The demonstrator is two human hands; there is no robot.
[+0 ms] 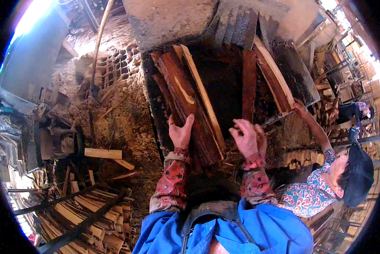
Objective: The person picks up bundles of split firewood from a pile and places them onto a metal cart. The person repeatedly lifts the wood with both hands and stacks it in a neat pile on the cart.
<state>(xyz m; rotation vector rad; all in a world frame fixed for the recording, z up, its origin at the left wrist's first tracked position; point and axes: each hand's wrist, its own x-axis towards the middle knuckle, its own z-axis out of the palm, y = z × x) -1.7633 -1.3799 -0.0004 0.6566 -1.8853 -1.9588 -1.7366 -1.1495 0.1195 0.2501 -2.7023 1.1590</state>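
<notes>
I have the left grip [180,133] spread wide, thumb well apart from the fingers, at the lower part of a dark bark-faced wood slab [178,95]; from this angle I cannot tell how firmly it touches. The slab slants away ahead of that grip, a raw pale streak on its face. Right of the left grip, a pale-edged batten [203,95] runs along the slab's right side. I see the right grip [249,135] half-curled with nothing in it, to the right of the batten. Ahead of the right grip, a reddish-brown plank [249,84] stands against a dark opening [221,72]. To that grip's right, a co-worker [323,184] in a dark cap and patterned shirt has a hand [300,109] at the near end of a split board [274,74]. Left of the left grip I make out a short pale board [103,153] and, lower left, stacked split firewood [71,213] beneath dark bars [82,223]
</notes>
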